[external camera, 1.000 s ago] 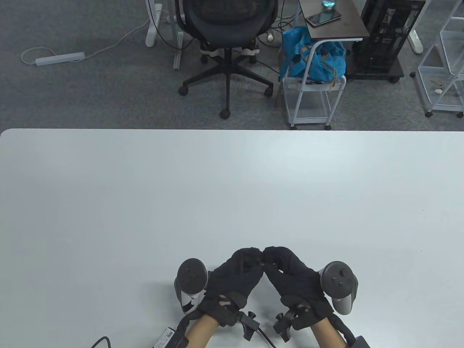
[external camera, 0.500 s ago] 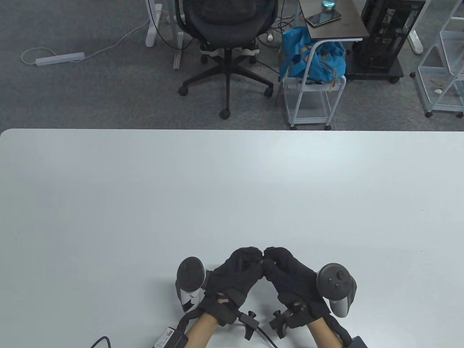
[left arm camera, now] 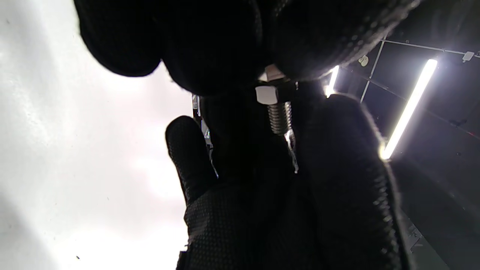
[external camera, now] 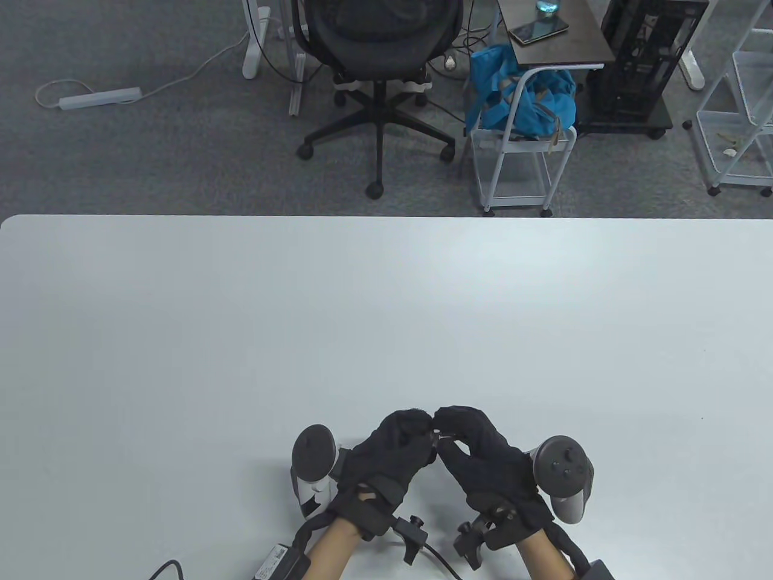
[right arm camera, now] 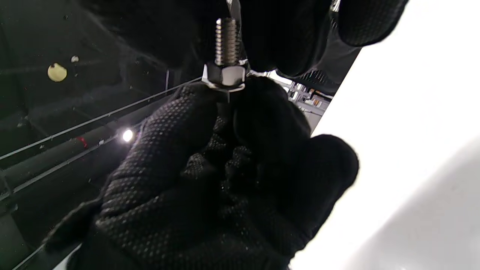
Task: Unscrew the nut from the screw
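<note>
Both gloved hands meet near the table's front edge. Between them is a small metal screw (external camera: 437,434) with a hex nut on it. In the right wrist view the threaded shank (right arm camera: 226,39) runs up into my right hand's fingers (right arm camera: 270,33), which grip its free end. The hex nut (right arm camera: 224,77) sits below, pinched by my left hand's fingertips (right arm camera: 187,108). In the left wrist view the nut (left arm camera: 266,94) shows under my left fingers (left arm camera: 210,48), with bare thread (left arm camera: 279,117) running toward the right hand. My left hand (external camera: 416,428) and right hand (external camera: 452,424) touch at the fingertips.
The white table (external camera: 386,314) stretches away from the hands. Behind its far edge stand an office chair (external camera: 377,66), a white cart with a blue bag (external camera: 519,103) and a wire rack (external camera: 740,90). Cables hang from both wrists at the front edge.
Both hands have shifted slightly away from the front edge. The right hand has turned a little, and a glint of the screw shows between the fingertips.
</note>
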